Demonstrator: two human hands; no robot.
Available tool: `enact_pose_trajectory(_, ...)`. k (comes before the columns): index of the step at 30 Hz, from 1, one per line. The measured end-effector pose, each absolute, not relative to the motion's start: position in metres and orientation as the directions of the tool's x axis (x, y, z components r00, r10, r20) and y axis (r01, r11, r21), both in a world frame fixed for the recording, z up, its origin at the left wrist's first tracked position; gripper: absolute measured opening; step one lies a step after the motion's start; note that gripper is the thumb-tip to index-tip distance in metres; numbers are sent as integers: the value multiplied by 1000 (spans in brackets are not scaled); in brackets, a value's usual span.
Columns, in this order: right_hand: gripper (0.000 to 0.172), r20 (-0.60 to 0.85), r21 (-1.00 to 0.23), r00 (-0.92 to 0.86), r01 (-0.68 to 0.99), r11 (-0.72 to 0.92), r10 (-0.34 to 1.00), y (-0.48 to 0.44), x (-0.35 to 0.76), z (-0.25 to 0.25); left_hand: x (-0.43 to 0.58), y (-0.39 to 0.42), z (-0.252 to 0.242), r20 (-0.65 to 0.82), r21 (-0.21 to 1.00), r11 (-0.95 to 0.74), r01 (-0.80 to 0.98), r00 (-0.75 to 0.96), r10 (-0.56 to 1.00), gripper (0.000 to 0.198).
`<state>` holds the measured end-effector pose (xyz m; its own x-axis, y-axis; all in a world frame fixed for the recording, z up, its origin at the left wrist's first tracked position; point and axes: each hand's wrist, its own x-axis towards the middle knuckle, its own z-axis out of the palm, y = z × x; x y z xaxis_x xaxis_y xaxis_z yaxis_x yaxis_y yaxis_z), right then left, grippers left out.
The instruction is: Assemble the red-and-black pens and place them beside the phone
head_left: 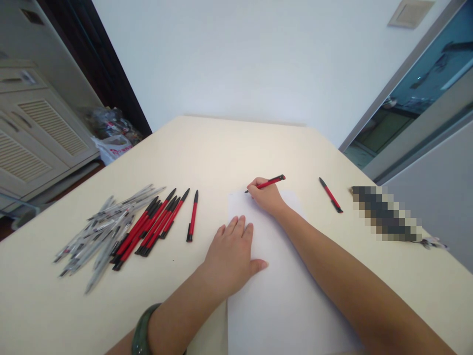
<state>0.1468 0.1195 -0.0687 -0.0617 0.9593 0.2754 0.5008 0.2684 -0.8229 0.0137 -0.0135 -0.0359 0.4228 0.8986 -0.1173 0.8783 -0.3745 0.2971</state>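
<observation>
My right hand (pixel 265 196) grips a red and black pen (pixel 271 182), its tip down near the top edge of a white sheet of paper (pixel 281 305). No marks on the sheet can be made out. Flat across the paper's left edge lies my left hand (pixel 236 251), fingers stretched out and thumb apart, holding nothing. Left of that hand a single red pen (pixel 192 217) lies by itself. Farther left is a group of several red and black pens (pixel 148 229). Another red pen (pixel 330 195) rests to the right of the paper.
Several clear refills or pens (pixel 99 231) are heaped at the table's left. A pixelated dark object (pixel 384 214) lies near the right edge of the cream table (pixel 240 148). A white wall (pixel 240 59) stands behind, and bags (pixel 114 143) sit beside a cabinet (pixel 40 123).
</observation>
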Motion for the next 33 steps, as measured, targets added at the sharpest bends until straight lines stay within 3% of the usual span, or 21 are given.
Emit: enact_pose_trajectory(33, 14, 277, -803, -81, 527, 277, 957, 122, 148, -72, 15, -14, -35, -119, 289, -380, 878, 427, 896, 72)
